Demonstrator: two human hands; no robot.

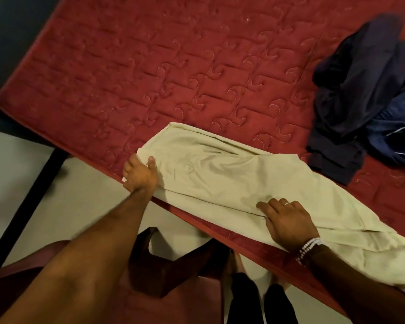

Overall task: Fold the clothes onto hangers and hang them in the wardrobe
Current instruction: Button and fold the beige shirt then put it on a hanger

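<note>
The beige garment, trousers by the look of it, lies lengthwise along the near edge of the red quilted bed, one end trailing off towards the right. The left grip pinches the left end, thumb on top and fingers at the cloth's edge, probably to keep that end taut. The right grip is spread flat and pressed on the middle of the cloth, I'd say to smooth the fold and stop it sliding off the bed. A heap of dark clothes waits well apart at the far right, just touching the beige cloth's upper edge. No hanger, wardrobe or basket is in sight, so hanging looks some way off.
</note>
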